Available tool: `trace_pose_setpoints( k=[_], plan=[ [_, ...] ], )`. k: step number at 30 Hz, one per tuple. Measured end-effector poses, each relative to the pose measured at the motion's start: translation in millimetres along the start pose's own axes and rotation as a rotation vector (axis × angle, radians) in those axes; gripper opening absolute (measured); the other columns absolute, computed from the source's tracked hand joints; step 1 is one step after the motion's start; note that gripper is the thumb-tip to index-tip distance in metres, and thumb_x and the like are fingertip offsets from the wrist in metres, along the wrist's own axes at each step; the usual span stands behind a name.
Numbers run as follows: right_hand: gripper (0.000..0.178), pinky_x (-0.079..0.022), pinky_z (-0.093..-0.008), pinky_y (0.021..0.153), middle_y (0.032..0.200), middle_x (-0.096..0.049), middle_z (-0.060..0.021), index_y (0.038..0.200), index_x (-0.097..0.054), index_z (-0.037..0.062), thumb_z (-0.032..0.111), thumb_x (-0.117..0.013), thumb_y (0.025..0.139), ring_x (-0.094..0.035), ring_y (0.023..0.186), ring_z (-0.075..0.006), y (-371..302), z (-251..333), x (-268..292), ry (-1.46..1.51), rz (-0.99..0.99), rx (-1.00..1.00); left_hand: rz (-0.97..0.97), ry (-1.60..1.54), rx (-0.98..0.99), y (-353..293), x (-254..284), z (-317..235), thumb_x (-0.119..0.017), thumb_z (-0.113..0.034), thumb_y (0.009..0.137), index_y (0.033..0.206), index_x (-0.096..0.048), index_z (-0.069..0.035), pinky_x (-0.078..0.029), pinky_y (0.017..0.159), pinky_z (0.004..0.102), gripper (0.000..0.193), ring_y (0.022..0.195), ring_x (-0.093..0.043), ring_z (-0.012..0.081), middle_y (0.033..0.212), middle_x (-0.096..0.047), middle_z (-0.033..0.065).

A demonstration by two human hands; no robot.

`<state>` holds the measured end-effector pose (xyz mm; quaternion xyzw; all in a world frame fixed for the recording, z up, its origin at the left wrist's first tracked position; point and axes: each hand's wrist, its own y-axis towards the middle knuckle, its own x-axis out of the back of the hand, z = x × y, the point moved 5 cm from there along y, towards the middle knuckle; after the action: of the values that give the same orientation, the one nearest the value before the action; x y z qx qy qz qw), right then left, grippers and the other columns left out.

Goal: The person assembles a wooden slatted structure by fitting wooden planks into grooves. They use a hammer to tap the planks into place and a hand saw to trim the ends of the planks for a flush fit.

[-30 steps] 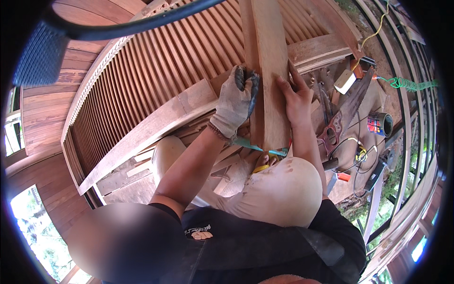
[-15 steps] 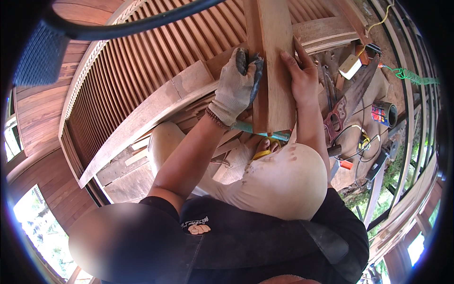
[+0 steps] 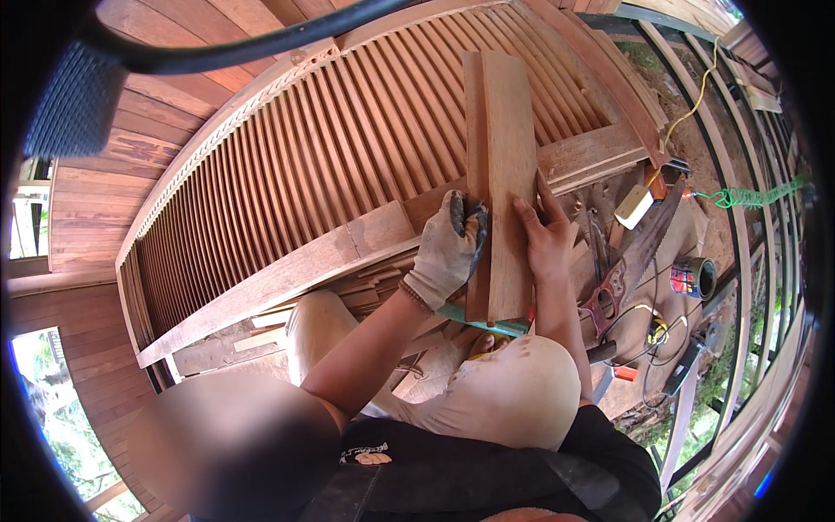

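A long wooden board (image 3: 511,174) stretches away from me between my hands, over my bent legs. It has a lighter broad face and a darker strip along its left side; I cannot tell whether these are two pieces laid together. My left hand (image 3: 450,248), in a pale knit glove with dark fingertips, grips the left edge with the fingers curled. On the right edge is my bare right hand (image 3: 550,244), thumb on the top face and fingers behind. Below the near end shows part of a teal strip (image 3: 487,325), mostly hidden.
A large curved slatted wooden panel (image 3: 296,174) fills the far left, its frame rail passing close to my hands. To the right lie a handsaw (image 3: 642,252), a round can (image 3: 696,278), a pale box on a yellow cord (image 3: 633,207), a green coiled cord (image 3: 748,198) and cables.
My view has tilted up, so hands, board and tools appear lower and more of the slatted panel shows. The board's far end is now in sight. Both hands keep the same grip.
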<state>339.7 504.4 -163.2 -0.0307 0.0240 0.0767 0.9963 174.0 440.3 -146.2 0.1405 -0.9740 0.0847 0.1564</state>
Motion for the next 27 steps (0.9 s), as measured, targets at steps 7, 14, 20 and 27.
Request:
trace_pose_setpoints(
  k=[7,14,20,27],
  plan=[
    [0.063,-0.043,-0.0295,0.109,0.141,-0.059,-0.0156,0.149,-0.045,-0.0089,0.012,-0.071,0.096,-0.055,0.127,-0.0180,-2,-2,-5,0.125,0.006,-0.043,0.068,-0.170,0.016,4,3,6,-0.054,-0.004,0.102,0.120,-0.054,0.003,-0.052,0.089,0.0264,0.019,0.100,-0.063,0.0146,0.109,-0.065,0.0088],
    [0.064,-0.047,-0.0289,0.103,0.130,-0.066,-0.0160,0.149,-0.047,-0.0067,0.015,-0.073,0.094,-0.060,0.119,-0.0170,3,-7,0,-0.064,0.021,-0.018,0.094,-0.295,0.020,5,-3,24,-0.052,-0.004,0.103,0.119,-0.053,0.002,-0.054,0.087,0.0269,0.017,0.098,-0.065,0.0146,0.108,-0.065,0.0075],
    [0.065,-0.051,-0.0273,0.098,0.129,-0.067,-0.0162,0.148,-0.048,-0.0058,0.018,-0.075,0.094,-0.064,0.113,-0.0161,1,-1,-9,0.087,-0.008,-0.063,0.081,-0.082,-0.024,11,4,16,-0.051,-0.003,0.102,0.113,-0.054,0.001,-0.054,0.081,0.0261,0.012,0.097,-0.065,0.0135,0.107,-0.067,0.0077],
    [0.065,-0.050,-0.0275,0.099,0.130,-0.066,-0.0159,0.147,-0.049,-0.0064,0.019,-0.076,0.094,-0.063,0.115,-0.0165,4,-9,-7,0.136,0.004,-0.073,0.094,-0.129,-0.026,15,0,28,-0.051,-0.002,0.102,0.118,-0.055,0.001,-0.054,0.082,0.0254,0.017,0.100,-0.065,0.0140,0.112,-0.067,0.0086]
  ],
)
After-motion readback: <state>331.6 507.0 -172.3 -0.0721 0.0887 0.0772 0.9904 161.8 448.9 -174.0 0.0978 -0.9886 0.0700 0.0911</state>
